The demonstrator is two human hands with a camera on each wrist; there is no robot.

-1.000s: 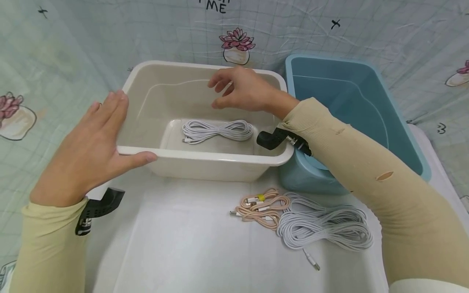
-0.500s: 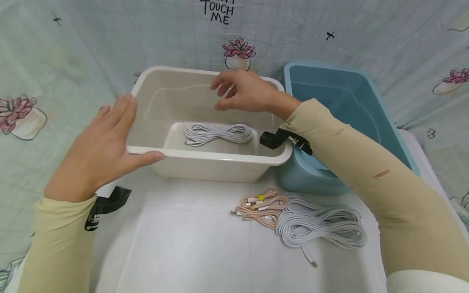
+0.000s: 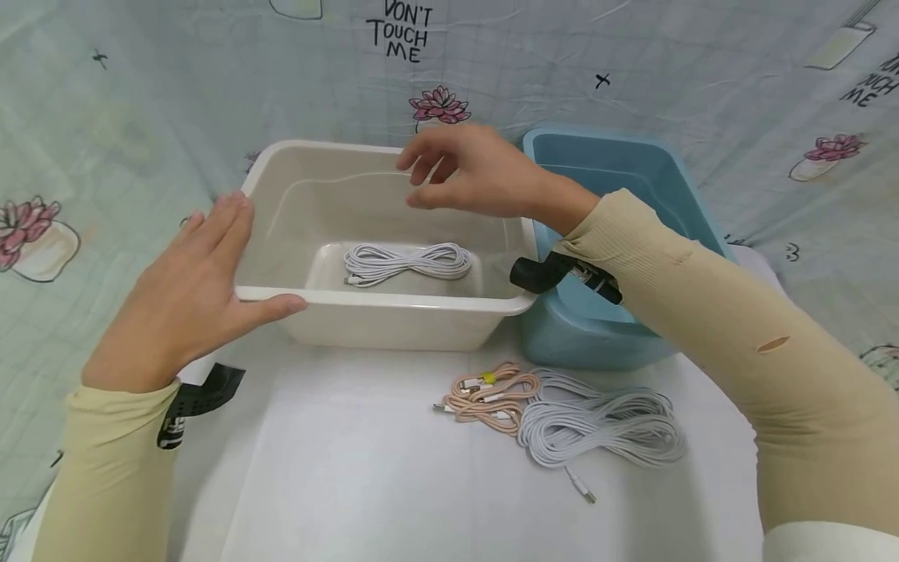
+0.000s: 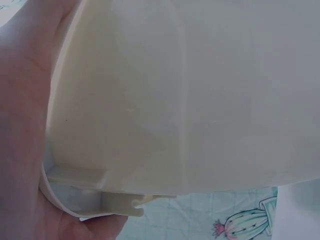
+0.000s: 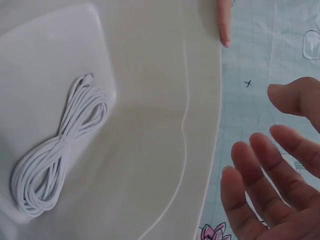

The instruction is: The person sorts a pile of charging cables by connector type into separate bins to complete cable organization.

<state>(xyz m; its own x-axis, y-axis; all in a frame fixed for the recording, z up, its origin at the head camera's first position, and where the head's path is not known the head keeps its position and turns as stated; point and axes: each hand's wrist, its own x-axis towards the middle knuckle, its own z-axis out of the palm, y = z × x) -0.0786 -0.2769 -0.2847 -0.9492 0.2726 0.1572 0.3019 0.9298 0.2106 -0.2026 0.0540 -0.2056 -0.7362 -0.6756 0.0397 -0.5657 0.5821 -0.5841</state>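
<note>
A cream plastic bin (image 3: pixel 393 320) stands on the table in the head view, with a bundled white cable (image 3: pixel 409 264) lying on its floor. My left hand (image 3: pixel 184 293) rests on the bin's front left corner, fingers straight along the left rim and thumb out over the front rim. Above the bin, towards its back right, hovers my right hand (image 3: pixel 477 173). Its fingers are loosely bent and hold nothing. The right wrist view shows the same cable (image 5: pixel 60 145) inside the bin, well apart from the right fingers (image 5: pixel 270 175). In the left wrist view, the hand touches the bin's outer rim.
A blue bin (image 3: pixel 590 343) stands directly right of the cream one, partly under my right forearm. In front of it, on the white table cover (image 3: pixel 365 468), lie a bundle of peach-coloured cables (image 3: pixel 492 400) and a larger coiled white cable (image 3: pixel 604 429). A patterned curtain (image 3: pixel 323 94) hangs behind.
The head view has shifted slightly, so the bins and cables sit a little further left. My right hand has drifted slightly right over the bin. The left hand keeps its place on the rim.
</note>
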